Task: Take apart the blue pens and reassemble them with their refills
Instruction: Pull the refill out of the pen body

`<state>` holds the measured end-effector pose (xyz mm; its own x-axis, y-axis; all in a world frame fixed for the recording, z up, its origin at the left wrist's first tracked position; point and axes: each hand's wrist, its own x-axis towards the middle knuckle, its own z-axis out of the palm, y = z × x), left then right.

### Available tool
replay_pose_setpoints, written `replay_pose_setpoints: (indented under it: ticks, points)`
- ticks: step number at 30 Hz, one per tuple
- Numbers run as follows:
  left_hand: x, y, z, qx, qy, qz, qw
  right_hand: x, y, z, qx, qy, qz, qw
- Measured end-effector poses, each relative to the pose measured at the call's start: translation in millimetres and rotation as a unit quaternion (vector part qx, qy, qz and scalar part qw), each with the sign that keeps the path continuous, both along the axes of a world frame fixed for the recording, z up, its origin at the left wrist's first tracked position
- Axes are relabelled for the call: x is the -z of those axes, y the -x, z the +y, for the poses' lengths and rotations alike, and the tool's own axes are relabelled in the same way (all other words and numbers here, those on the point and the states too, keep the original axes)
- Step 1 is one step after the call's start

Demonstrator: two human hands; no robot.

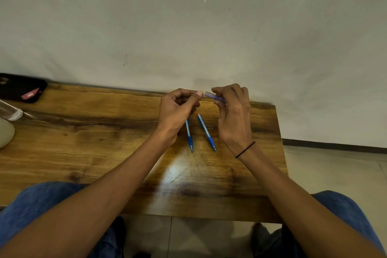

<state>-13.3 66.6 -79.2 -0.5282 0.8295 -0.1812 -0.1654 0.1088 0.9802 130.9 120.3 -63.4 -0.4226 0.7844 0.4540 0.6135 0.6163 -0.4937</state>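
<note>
Fingers of both hands, left (178, 109) and right (232, 111), pinch opposite ends of a blue pen barrel (213, 97).

2 blue pens (189, 135) flat (1 part held).

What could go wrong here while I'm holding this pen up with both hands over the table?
The pen barrel is pinched between the left hand and right hand above the table's far edge; a small part slipping out could fall behind it. The two blue pens lie loose under your wrists, so lowering a hand might roll them away.
</note>
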Motion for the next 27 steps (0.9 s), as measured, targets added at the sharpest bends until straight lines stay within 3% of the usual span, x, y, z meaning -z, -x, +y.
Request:
replay_pose_setpoints:
  ticks: [27]
  points:
    - [-3.0, 7.1, 1.7, -0.007, -0.017, 0.093, 0.995, -2.5, 0.1, -1.9, 0.01, 0.005, 0.009, 1.0]
